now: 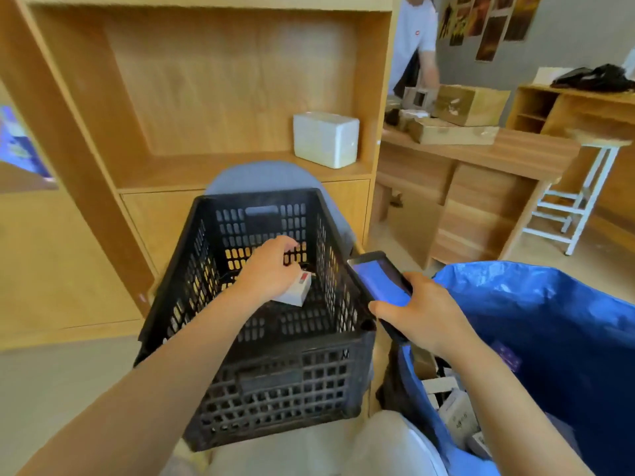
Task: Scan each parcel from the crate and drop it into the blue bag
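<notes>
A black slatted crate (275, 389) stands in front of me on a grey chair. Inside it lies a small white parcel (297, 293) with a red mark on its end. My left hand (271, 269) reaches into the crate and grips that parcel from above. My right hand (419, 310) holds a dark handheld scanner (378, 273) with a lit blue screen over the crate's right rim. The blue bag (549, 321) gapes open at the right, with several parcels (457, 417) in its bottom.
A wooden shelf unit behind the crate holds a white foam box (324, 139). At the back right, a person in a white shirt (414, 36) handles cardboard boxes (470, 104) on a wooden desk (481, 156). A white stool (577, 207) stands beyond.
</notes>
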### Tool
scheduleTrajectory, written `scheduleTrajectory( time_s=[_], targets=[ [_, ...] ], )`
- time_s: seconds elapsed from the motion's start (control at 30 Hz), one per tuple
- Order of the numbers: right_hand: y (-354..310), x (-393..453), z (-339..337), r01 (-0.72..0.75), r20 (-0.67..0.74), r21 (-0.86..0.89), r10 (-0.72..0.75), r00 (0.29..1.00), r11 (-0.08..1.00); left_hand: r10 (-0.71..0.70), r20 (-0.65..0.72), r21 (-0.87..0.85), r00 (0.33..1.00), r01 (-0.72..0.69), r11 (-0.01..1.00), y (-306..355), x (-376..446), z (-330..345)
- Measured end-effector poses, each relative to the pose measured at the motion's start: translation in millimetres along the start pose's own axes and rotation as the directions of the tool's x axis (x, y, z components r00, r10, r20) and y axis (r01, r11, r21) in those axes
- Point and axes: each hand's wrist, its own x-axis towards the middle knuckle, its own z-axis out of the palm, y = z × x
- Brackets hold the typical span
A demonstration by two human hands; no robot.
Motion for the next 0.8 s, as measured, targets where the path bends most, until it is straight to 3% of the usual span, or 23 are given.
scheduleTrajectory(
  time_s=[0.2, 0.37, 0.57, 0.8],
  targets=[
    [-58, 37, 52, 0.181, 0.103, -0.023, -0.177, 0.979, 0.983, -0.174, 0.016, 0.092, 0.985, 0.172, 0.981, -83, 3, -22],
    [-76, 73, 97, 0.235, 0.204, -0.1, -0.211, 0.956, 0.967, -0.24, 0.1, 0.19, 0.966, 0.218, 0.957, -122, 26, -21],
    [-65, 97, 118, 0.196, 0.291, -0.155, -0.145, 0.946, 0.968, -0.19, 0.243, 0.352, 0.951, 0.096, 0.931, -146, 78, 7],
    [-56, 98, 123, 0.14, 0.277, -0.212, -0.078, 0.958, 0.967, -0.192, 0.449, 0.532, 0.873, -0.088, 0.842, -171, 132, 63]
  ],
)
